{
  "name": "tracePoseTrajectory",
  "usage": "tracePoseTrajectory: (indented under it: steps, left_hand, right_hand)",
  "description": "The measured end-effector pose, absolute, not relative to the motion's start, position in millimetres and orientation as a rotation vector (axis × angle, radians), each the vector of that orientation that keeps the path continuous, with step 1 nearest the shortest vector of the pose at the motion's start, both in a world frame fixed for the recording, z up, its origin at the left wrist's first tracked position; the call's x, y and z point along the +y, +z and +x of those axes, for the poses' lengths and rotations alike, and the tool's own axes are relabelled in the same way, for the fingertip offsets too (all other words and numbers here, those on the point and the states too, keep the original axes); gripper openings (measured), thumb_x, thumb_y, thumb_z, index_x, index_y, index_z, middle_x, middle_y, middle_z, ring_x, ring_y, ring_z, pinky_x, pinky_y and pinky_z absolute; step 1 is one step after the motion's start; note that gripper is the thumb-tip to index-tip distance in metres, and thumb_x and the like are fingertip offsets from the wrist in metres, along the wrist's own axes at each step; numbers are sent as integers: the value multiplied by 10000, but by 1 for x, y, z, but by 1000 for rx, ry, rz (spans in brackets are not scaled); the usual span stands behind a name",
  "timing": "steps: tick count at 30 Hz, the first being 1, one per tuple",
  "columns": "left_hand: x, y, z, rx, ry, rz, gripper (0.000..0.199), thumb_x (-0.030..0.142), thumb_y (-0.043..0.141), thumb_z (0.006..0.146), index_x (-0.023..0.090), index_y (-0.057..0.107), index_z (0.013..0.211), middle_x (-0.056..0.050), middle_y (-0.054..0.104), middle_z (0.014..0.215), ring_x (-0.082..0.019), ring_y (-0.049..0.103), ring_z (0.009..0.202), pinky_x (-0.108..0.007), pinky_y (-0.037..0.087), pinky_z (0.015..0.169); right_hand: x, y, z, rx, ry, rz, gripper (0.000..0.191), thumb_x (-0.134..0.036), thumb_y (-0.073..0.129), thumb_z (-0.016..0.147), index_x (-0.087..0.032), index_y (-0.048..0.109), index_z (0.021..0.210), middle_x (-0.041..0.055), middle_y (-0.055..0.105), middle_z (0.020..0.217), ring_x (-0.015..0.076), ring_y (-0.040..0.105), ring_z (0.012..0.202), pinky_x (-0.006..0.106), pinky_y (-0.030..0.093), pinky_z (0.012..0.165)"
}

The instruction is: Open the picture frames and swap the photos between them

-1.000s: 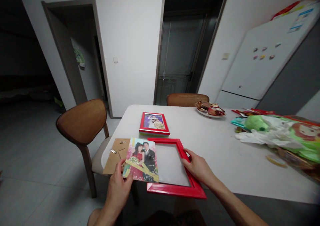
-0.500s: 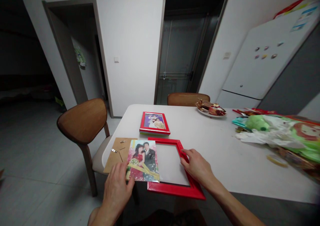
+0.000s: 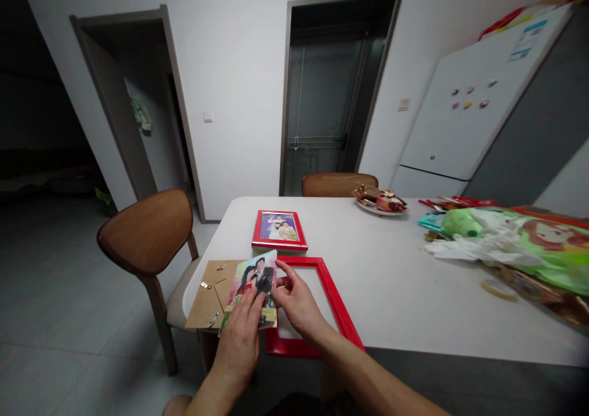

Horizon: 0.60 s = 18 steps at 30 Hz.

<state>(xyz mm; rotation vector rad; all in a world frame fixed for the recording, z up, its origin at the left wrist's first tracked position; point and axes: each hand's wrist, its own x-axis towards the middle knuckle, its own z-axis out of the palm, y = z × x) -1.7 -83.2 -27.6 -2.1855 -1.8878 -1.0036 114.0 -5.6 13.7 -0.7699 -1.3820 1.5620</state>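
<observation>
A wedding photo of a couple is tilted up slightly between my two hands. My left hand holds its lower part, fingers laid over the printed side. Fingers and thumb of my right hand are closed at its right edge. Beneath my right hand and forearm lies a red picture frame with an open middle, at the table's near edge. A brown backing board with metal clips sits to the left, partly under the photo. Farther back rests a second red frame with a photo in it.
The white table carries a plate of items at its far side. Green and white plastic packaging and a tape roll lie on the right. Wooden chairs stand left and behind.
My right hand has left the red frame's right side and moved left to the photo's edge. The photo has shifted left and tilted. My left hand's fingers have slid further over it.
</observation>
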Motion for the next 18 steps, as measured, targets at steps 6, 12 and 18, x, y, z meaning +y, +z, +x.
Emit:
tracePoseTrajectory:
  steps: [6,12,18]
  left_hand:
    - [-86,0,1,-2040,-1940,-1742,344,201,374,795,159,476,1122,-80,552,1116,-208,467,1075,-359,341,934]
    - [-76,3,44,-2018,-3038,-1289,364,303,469,750,109,511,1054,-92,631,946,-224,567,917,-334,432,812]
    - [-67,-2,56,-1919,-3398,-1284,535,178,567,644,133,406,1153,-140,529,1140,-229,505,1031,-338,393,871]
  right_hand:
    - [-16,28,124,-1199,1760,-837,460,-313,568,673,-131,440,1076,49,574,835,105,572,626,226,444,560]
    - [-5,-3,142,-909,1931,-828,317,-238,513,705,-181,480,1015,30,630,758,115,591,616,228,462,553]
    - [26,-5,185,-918,1721,-933,461,-96,462,637,-187,463,1088,28,658,801,149,606,640,240,474,542]
